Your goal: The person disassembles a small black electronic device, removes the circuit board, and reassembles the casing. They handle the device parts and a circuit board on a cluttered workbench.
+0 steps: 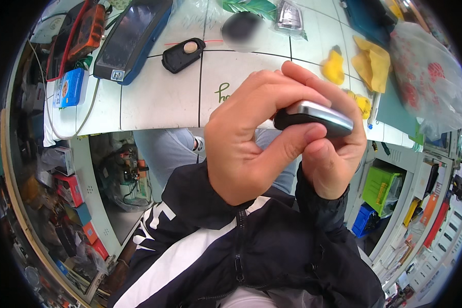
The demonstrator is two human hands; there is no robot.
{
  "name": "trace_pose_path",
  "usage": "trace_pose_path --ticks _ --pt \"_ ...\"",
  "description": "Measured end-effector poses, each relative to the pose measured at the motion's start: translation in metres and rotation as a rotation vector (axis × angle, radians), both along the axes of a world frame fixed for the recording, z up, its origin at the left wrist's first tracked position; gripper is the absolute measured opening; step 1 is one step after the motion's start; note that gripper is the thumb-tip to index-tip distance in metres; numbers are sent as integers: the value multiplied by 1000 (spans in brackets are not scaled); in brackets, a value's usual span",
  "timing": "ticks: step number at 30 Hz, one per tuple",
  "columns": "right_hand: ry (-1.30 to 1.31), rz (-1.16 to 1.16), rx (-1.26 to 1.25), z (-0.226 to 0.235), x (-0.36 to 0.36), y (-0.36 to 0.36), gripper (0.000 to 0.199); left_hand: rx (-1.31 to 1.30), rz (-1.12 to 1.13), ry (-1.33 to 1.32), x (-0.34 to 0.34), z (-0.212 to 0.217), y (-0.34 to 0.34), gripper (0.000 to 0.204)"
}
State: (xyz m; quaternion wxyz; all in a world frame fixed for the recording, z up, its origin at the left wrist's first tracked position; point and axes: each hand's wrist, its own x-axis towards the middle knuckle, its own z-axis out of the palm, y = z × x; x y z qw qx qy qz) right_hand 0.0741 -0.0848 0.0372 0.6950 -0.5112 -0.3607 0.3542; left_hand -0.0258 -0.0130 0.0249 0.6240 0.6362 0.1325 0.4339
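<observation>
Over the lap, before the worktop edge: a key fob (313, 117) is held up between both hands, above the black jacket (272, 246).
Key fob: black body with a silver band along its upper side; it is seen lying roughly level, its right end slightly lower.
Left hand (251, 138): it is closed on the left end of the key fob, fingers curled over the top and thumb pressed along the near side.
Right hand (336, 154): it is wrapped round the right end of the key fob from behind and below, fingertips hidden behind the fob, thumb against the left thumb.
Sleeves: both wrists are covered by the jacket, which has white stripes and a front zip.
Worktop (159, 97): a white surface crossed by dark lines is seen beyond the hands, well apart from the fob.
Second fob (183, 54): a black one with a pale round button is laid on the worktop, up and to the left of the hands.
Tablet-like device (131, 38): a dark screen in a blue casing is set at the upper left, just beside the second fob.
Blue box (71, 87): it is placed near the left edge of the worktop.
Yellow cloth (372, 61): crumpled pieces are spread at the upper right, beside a clear plastic bag (428, 77) with red print.
Green bin (381, 189): it is seen on shelving below the worktop, at the right.
</observation>
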Motion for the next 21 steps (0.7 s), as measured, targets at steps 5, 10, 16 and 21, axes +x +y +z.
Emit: trace_pose_path --ticks 5,10,16,21 --pt "35 36 61 5 -4 -3 70 84 -5 -33 -5 4 -1 32" --pt "-29 94 105 9 -2 -10 65 195 34 -60 -5 13 -3 33" --pt "-11 109 134 0 9 -3 64 129 12 45 -4 13 1 31" --pt "-60 -56 221 -8 17 -2 44 40 -88 -118 -2 -5 24 37"
